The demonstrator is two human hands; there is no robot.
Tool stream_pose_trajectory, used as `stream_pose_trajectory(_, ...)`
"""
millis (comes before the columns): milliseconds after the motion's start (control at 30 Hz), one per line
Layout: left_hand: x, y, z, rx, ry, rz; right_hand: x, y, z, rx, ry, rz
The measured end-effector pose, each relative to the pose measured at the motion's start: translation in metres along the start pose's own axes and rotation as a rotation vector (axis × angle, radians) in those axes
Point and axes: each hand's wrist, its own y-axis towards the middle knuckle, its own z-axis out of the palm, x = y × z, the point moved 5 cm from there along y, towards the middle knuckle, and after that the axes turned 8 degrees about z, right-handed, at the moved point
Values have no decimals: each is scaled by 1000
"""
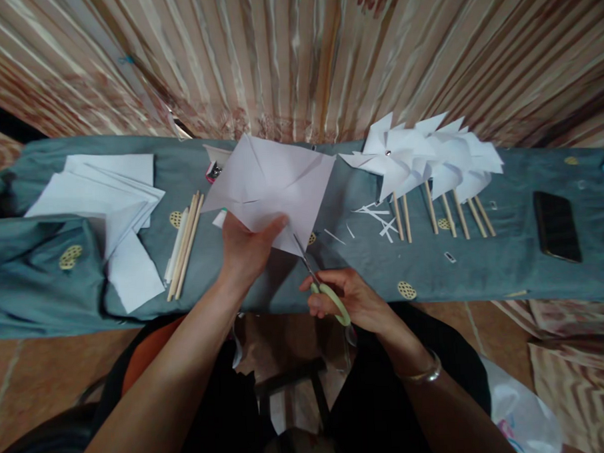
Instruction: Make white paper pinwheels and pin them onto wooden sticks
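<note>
A square sheet of white paper with slanting creases or slits is held up over the cloth by my left hand, its thumb on top near the front edge. My right hand grips a pair of scissors with light green handles. The blades reach the paper's front corner, just right of my left thumb. Thin white paper strips lie on the cloth to the right of the sheet.
White paper pinwheels on wooden sticks overlap at the right, with a dark phone beyond. Left are stacked paper sheets, loose sticks and a small open box. A teal cloth covers the table; a striped curtain hangs behind.
</note>
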Motion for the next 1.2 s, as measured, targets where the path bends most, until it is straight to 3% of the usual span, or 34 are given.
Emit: stream_pose_trajectory(1200, 1, 2, -1, -8, -15, 13, -5, 2, -1, -15, 59, 45)
